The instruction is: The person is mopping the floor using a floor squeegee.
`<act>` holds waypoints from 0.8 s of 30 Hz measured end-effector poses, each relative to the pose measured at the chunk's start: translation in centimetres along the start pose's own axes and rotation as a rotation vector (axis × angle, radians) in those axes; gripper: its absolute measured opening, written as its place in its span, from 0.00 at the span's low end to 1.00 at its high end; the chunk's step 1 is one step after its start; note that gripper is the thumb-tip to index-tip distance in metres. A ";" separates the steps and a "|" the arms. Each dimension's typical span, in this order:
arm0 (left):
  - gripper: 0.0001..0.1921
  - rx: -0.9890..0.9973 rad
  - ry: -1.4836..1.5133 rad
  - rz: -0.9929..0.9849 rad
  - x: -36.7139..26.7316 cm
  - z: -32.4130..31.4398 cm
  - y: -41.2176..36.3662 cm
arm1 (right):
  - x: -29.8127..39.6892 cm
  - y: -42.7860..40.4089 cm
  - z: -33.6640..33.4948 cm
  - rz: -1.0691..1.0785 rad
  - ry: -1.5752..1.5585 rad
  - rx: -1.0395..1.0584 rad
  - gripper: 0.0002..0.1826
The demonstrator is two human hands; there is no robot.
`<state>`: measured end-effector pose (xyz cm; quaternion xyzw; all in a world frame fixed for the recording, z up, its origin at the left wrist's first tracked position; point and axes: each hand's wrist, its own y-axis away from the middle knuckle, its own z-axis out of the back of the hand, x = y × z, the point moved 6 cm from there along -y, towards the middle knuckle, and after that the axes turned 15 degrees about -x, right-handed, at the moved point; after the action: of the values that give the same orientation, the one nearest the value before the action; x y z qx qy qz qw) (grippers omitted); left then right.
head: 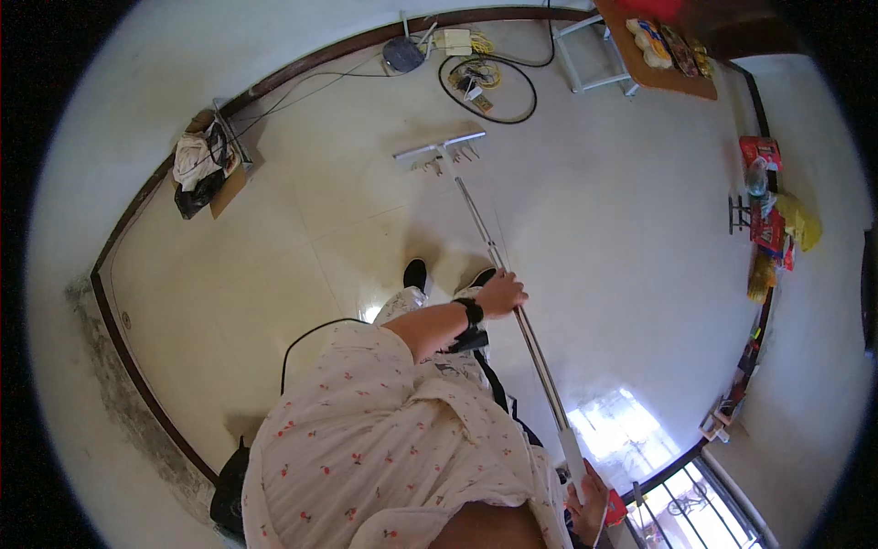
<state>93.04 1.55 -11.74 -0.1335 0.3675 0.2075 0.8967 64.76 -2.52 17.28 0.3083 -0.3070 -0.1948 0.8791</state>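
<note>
A flat floor mop with a metal pole (537, 343) slants from the lower right up to its wide pale head (440, 147), which lies on the tiled floor ahead of my feet. Strands hang at the head's near edge. My left hand (503, 295), with a black watch at the wrist, is closed round the middle of the pole. At the pole's light-coloured grip (571, 456), near the bottom right, my right hand (588, 504) is wrapped round the end.
Coiled black cable (534, 103) and an extension lead lie at the back wall. A wooden-topped table (675, 82) stands back right. A bag-filled box (230, 192) sits by the left wall, and packets (767, 230) line the right wall. My black shoes (415, 274) are behind the mop head.
</note>
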 end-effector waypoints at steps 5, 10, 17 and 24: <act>0.03 -0.016 -0.071 -0.080 5.4 -0.1 -2.0 | 2.1 0.7 -8.0 -0.044 -0.027 0.155 0.24; 0.02 0.043 -0.041 -0.103 5.3 -2.4 -0.8 | -0.7 0.7 -5.4 -0.050 0.014 0.133 0.24; 0.02 0.119 -0.024 -0.155 -5.1 -4.2 5.6 | -3.1 3.0 3.6 -0.024 0.066 0.031 0.25; 0.02 0.033 0.015 -0.058 -2.6 -2.3 3.7 | -1.8 0.4 3.7 0.069 0.087 0.078 0.25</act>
<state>88.18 3.19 -11.78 -0.1307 0.3738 0.1742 0.9016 61.08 -2.84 19.14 0.3398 -0.2863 -0.1388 0.8851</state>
